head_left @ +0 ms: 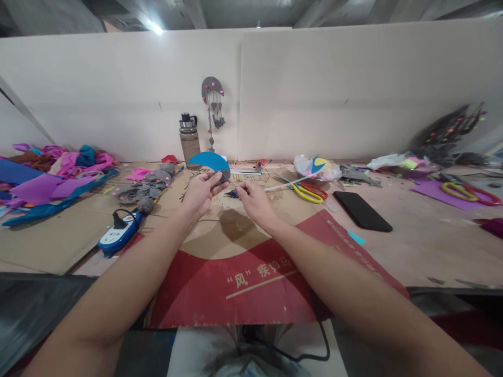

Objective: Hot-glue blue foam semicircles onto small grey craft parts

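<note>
My left hand (202,191) is closed on a blue crescent-shaped felt piece (208,159), held up above the cardboard sheet (251,283). My right hand (253,199) is pinched shut just to the right of it, on something thin that I cannot make out; a small dark-blue object (233,193) shows between the two hands. Both forearms reach in from the bottom of the view.
Yellow-and-red scissors (310,191) and a black phone (362,210) lie to the right. A blue-white glue gun (120,233) and grey felt shapes (147,188) lie to the left, beside coloured felt scraps (51,178). A water bottle (189,139) stands at the white wall.
</note>
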### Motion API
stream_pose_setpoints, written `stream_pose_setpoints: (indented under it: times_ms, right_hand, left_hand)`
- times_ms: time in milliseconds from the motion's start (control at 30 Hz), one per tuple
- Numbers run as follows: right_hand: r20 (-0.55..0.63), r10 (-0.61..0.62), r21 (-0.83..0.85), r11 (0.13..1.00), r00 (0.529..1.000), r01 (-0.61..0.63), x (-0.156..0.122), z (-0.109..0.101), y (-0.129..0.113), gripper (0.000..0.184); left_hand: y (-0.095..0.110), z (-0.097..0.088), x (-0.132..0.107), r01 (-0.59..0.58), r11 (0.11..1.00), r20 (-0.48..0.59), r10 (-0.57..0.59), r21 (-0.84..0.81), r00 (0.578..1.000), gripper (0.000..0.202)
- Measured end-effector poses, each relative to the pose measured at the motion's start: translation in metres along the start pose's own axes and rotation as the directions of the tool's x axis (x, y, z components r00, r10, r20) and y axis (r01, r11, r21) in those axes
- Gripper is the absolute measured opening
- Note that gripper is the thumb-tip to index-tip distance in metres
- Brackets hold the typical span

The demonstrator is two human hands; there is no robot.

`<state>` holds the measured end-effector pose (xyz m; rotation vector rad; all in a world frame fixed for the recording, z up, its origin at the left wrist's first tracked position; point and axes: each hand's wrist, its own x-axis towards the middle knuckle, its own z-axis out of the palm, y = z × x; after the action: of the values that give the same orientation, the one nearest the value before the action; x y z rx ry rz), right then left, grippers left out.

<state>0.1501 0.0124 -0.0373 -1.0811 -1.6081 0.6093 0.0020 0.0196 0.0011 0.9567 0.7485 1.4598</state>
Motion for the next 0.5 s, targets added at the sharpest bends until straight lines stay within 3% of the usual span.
stream_pose_setpoints:
  times_ms: [133, 300, 367, 433, 500]
  right_hand:
    - [0.073, 0.005, 0.008, 1.0, 0.997, -0.006, -0.002, 0.004, 0.004, 0.019]
    - [0.31, 0.04, -0.09, 0.996, 0.95, -0.012, -0.004, 0.002, 0.0, 0.025]
    - [0.271, 0.048, -0.131, 0.991, 0.961, -0.012, 0.001, -0.007, -0.002, 0.034]
    - [0.134, 0.031, -0.206, 0.978, 0.99, -0.003, 0.009, -0.02, -0.001, 0.04]
    - [0.013, 0.046, -0.417, 0.908, 0.999, -0.036, 0.015, -0.031, 0.003, 0.039]
  left_hand:
    - [-0.001, -0.001, 0.0, 0.032, 0.999, 0.012, -0.031, -0.028, 0.999, 0.004]
    - [0.001, -0.004, 0.002, 0.009, 0.995, -0.056, -0.004, 0.097, 0.998, 0.003]
    - [0.004, -0.006, 0.004, -0.01, 0.99, -0.091, 0.023, 0.142, 0.996, 0.005]
    - [0.005, -0.007, 0.007, -0.026, 0.987, -0.107, 0.044, 0.162, 0.993, 0.005]
    - [0.005, -0.009, 0.008, -0.044, 0.985, -0.114, 0.064, 0.167, 0.991, 0.005]
